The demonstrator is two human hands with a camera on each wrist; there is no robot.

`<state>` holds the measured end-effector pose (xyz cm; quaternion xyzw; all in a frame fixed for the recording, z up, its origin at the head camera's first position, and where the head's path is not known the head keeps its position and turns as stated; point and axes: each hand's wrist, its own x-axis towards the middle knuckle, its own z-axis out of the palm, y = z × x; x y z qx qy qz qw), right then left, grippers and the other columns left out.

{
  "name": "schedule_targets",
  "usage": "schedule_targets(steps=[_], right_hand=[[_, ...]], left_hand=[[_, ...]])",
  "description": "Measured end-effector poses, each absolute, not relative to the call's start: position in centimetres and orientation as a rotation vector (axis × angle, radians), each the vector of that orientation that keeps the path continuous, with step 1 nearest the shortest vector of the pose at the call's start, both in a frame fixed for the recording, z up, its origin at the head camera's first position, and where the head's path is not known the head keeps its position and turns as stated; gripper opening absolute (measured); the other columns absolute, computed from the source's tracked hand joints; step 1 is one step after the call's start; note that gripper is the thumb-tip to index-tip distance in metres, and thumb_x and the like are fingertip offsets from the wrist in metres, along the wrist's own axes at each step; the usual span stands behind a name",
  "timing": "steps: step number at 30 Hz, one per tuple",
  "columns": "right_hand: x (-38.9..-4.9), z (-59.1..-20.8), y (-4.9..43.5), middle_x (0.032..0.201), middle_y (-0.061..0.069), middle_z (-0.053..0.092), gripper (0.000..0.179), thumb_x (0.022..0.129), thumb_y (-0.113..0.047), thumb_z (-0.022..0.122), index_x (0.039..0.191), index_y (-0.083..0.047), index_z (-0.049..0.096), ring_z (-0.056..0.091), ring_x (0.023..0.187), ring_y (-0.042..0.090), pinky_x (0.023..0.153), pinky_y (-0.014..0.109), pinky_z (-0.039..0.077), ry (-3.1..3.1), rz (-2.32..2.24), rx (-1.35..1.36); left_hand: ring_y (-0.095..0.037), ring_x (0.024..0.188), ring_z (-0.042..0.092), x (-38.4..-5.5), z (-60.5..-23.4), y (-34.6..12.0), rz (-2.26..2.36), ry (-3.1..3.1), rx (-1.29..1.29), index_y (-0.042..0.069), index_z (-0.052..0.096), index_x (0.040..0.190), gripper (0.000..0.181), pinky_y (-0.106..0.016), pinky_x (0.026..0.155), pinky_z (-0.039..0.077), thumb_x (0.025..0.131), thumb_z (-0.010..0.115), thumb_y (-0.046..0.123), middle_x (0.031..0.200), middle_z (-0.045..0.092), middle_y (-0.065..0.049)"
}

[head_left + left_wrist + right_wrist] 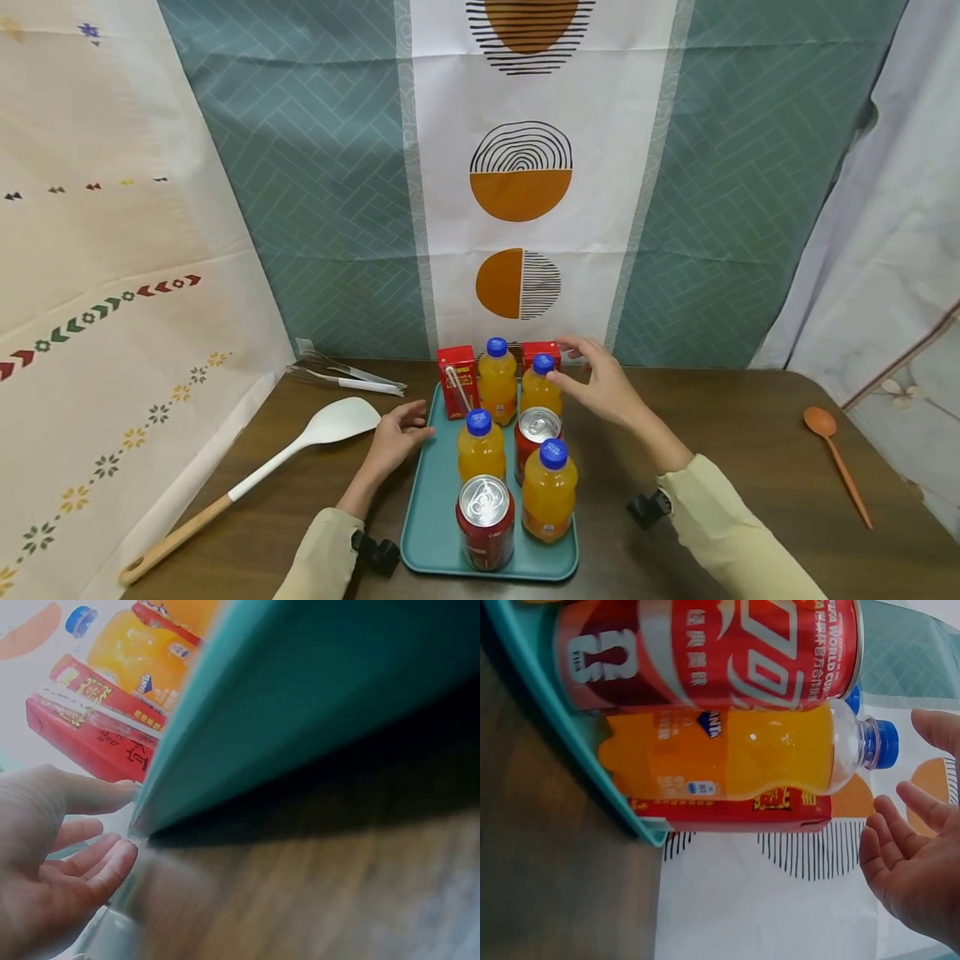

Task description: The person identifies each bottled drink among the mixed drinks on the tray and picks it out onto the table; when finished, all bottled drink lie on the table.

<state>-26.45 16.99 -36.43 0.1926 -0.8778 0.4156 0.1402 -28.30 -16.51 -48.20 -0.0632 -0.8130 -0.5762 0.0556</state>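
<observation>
A teal tray (433, 517) on the table carries several orange soda bottles with blue caps, two red cola cans and two red drink boxes. My left hand (401, 435) is at the tray's left rim, fingers loosely bent. In the left wrist view its thumb and fingertips come right up to the tray edge, near the left drink box (90, 742) with its straw. My right hand (600, 385) is spread beside the back right bottle (735, 750), apart from its cap in the right wrist view. Behind that bottle stands the other drink box (538, 350). One can (487, 533) stands at the front.
Left of the tray lies a white spatula (337, 421) with a wooden handle, and behind it some white-handled utensils (367, 385). A wooden spoon (840, 467) lies at the far right. A patterned cloth (517, 283) hangs along the table's back edge.
</observation>
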Motion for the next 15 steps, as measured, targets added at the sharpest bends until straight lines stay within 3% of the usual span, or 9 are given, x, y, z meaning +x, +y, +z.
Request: schedule_targets(steps=[5, 12, 15], right_hand=[[-27.3, -35.5, 15.8, 0.127, 0.02, 0.059, 0.051, 0.088, -0.022, 0.07, 0.133, -0.003, 0.055, 0.053, 0.113, 0.034, 0.093, 0.05, 0.046, -2.513, 1.24, 0.593], [-28.5, -34.4, 13.9, 0.127, 0.016, 0.06, 0.05, 0.089, -0.025, 0.069, 0.133, -0.005, 0.055, 0.054, 0.112, 0.033, 0.09, 0.041, 0.05, -2.504, 1.287, 0.656], [-29.0, -33.9, 13.2, 0.128, 0.016, 0.06, 0.05, 0.089, -0.024, 0.069, 0.134, -0.005, 0.055, 0.054, 0.115, 0.032, 0.095, 0.045, 0.049, -2.532, 1.301, 0.667]], left_hand=[[-0.028, 0.096, 0.062, -28.2, -48.5, -16.4, -1.79, -2.449, -0.176, -0.012, 0.059, 0.124, 0.047, -0.013, 0.077, 0.052, 0.081, 0.073, -0.002, 0.116, 0.064, -0.029], [-0.019, 0.093, 0.059, -27.9, -49.1, -16.2, -1.902, -2.429, -0.123, -0.012, 0.06, 0.124, 0.044, -0.01, 0.071, 0.049, 0.082, 0.071, -0.003, 0.111, 0.064, -0.029], [-0.017, 0.092, 0.06, -28.0, -49.1, -16.3, -1.902, -2.438, -0.121, -0.012, 0.06, 0.123, 0.044, -0.01, 0.071, 0.049, 0.082, 0.071, -0.003, 0.11, 0.065, -0.029]])
